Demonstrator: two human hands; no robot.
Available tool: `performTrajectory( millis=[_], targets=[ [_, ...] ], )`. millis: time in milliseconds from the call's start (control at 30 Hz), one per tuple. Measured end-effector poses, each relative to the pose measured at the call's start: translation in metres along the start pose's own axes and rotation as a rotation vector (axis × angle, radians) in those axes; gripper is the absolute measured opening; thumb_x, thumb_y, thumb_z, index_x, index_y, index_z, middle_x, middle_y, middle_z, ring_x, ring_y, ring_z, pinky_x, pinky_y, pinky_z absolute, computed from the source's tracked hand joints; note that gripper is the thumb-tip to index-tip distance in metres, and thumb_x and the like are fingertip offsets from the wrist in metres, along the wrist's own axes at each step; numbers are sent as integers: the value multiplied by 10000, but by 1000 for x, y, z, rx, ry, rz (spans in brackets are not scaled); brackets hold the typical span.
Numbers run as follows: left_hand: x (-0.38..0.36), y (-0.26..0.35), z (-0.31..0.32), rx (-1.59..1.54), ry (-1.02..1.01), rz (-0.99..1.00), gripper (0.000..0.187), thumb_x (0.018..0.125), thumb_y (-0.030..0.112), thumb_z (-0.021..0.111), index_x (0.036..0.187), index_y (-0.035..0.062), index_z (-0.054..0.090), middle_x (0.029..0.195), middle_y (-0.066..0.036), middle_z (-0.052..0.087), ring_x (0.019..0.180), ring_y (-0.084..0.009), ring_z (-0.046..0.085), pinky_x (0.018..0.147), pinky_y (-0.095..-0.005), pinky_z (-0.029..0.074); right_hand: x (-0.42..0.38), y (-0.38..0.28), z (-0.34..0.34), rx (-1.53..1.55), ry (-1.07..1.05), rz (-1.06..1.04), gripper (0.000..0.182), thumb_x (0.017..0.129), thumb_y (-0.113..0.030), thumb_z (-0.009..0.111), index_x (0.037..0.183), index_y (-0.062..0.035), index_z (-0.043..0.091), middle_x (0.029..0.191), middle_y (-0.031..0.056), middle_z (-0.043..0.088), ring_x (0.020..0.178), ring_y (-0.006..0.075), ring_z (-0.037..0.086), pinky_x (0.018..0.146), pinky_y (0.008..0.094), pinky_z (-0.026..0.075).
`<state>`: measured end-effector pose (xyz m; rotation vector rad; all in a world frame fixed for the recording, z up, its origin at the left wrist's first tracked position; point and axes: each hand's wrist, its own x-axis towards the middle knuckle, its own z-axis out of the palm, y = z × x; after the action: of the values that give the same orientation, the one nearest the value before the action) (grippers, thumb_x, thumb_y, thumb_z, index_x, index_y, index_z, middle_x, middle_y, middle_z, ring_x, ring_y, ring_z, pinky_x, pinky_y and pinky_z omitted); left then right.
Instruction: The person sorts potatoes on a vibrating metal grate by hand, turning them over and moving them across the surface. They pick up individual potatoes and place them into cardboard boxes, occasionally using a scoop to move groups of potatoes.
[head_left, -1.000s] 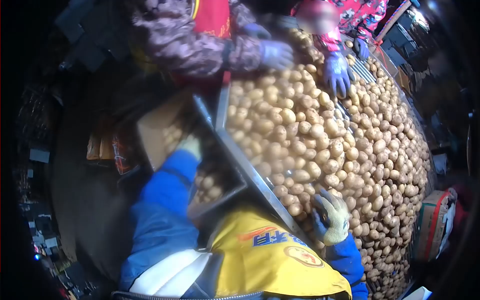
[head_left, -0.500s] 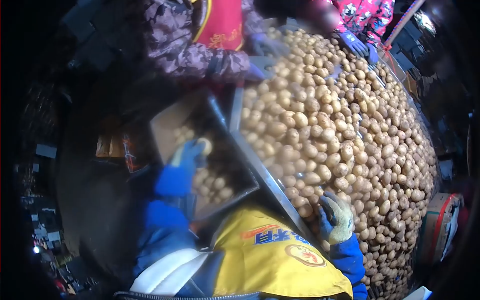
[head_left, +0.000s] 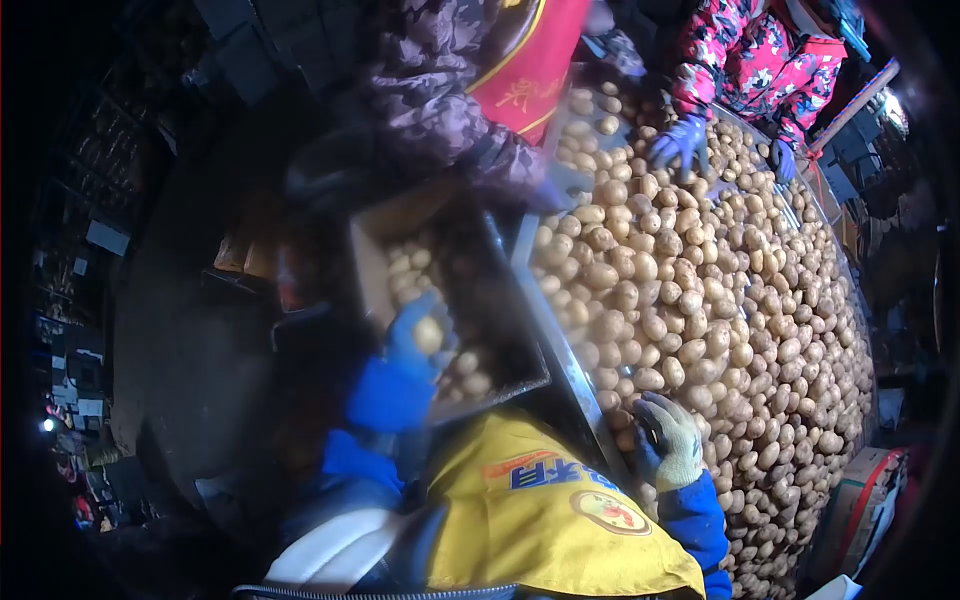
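Note:
My left hand (head_left: 418, 335), in a blue glove, is over the open box (head_left: 375, 265) and holds a potato (head_left: 429, 335). Several potatoes (head_left: 408, 270) lie in the box around it. My right hand (head_left: 668, 440), in a white and blue glove, rests at the near edge of the big potato pile (head_left: 740, 350). Its fingers are curled; whether anything is inside them is hidden.
A metal rim (head_left: 565, 350) runs between box and pile. Across the pile, one person's gloved hand (head_left: 682, 145) touches potatoes; another person's sleeve (head_left: 500, 160) is near the box. A carton (head_left: 868, 500) stands at the right.
The box and pile appear further right in the view. My left hand still holds a potato, now lower in the box. The far person's hand has spread over the pile.

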<state>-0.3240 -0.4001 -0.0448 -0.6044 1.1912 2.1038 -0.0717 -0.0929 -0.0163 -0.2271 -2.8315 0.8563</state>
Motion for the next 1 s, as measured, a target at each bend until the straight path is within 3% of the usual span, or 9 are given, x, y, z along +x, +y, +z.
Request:
performTrajectory(
  millis=[133,233,333,400,500,633,767,900,1000],
  targets=[
    [-17,8,16,53,144,-15,221,990,380,729,986,175,646,831,3,629,680,-119,591,567,-244,485,2,-5,1,38,-14,37,331,861,-72,714,1188,-71,760,1218,182,737,1077,402,703,942,482,567],
    [51,1,-16,369,119,155,240,967,357,739,1055,140,686,903,-38,671,799,-174,643,677,-318,523,-2,-4,3,28,-69,89,340,876,-68,720,1214,-68,759,1264,193,736,1167,407,702,1014,473,558],
    [158,-10,-52,1357,149,707,293,944,335,750,1124,105,725,975,-80,713,918,-228,695,787,-392,562,9,-16,0,67,-152,127,364,874,-88,733,1237,-88,754,1277,181,733,1177,412,692,1020,482,550],
    [195,-8,-51,1861,186,971,373,907,254,738,1246,98,755,1204,-128,744,1162,-289,706,944,-500,562,19,-32,-1,79,-74,59,265,844,-74,739,1107,-50,755,1106,183,736,994,397,710,836,484,552],
    [211,4,-7,2524,64,388,410,884,207,729,1291,171,763,1357,-121,711,1291,-258,660,1024,-511,538,12,-38,-4,38,-57,113,230,834,-88,772,1062,-56,760,1070,175,736,954,376,716,794,474,555],
    [347,-32,-66,2887,-85,-14,404,911,218,697,1306,176,769,1158,-104,800,1117,-261,760,888,-467,608,-34,-12,8,-92,-29,218,282,846,-96,771,1128,-95,771,1182,171,740,1046,387,704,905,470,564],
    [405,-37,-120,2578,-122,679,306,929,211,730,1213,111,782,1028,-116,790,979,-250,762,818,-416,601,-35,-21,7,-64,12,245,314,836,-89,768,1150,-92,766,1211,177,741,1063,404,701,936,488,564],
    [192,26,-18,1640,-143,423,345,963,257,726,1259,79,743,1216,-229,751,1098,-358,731,957,-504,573,-30,-17,3,-64,75,226,323,829,-55,744,1151,-69,760,1216,182,741,1072,407,702,951,490,564],
    [113,16,-39,546,-54,65,241,1019,295,755,1192,147,677,985,-49,696,842,-146,684,607,-288,547,-8,-28,0,-3,76,97,288,835,-33,716,1120,-49,755,1080,175,750,968,405,695,844,481,556]
  ],
)
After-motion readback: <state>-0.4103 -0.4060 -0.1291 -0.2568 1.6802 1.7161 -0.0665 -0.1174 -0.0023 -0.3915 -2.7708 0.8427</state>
